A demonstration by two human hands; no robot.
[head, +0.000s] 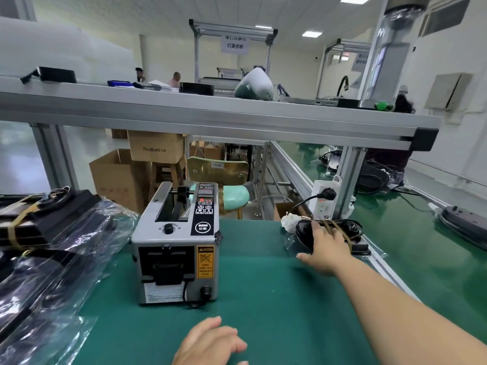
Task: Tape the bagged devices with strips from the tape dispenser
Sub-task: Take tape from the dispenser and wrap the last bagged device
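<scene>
Green worktop point(263, 285) w/ a stack of bagged devices point(47, 246) piled at left. Tape dispenser point(176, 241) stands centre, slightly left. Far right, near the worktop edge, one bagged device point(347, 234) w/ coiled cord, already banded. Right hand point(325, 250) lies on it, fingers spread flat, grip not closed round it. Left hand point(210, 342) rests near, loosely curled, holding nothing. Best to press down evenly and slide the bag, not pinch the slippery film.

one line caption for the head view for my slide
Right hand reaches a bagged device beside the tape dispenser; left hand rests near.
</scene>
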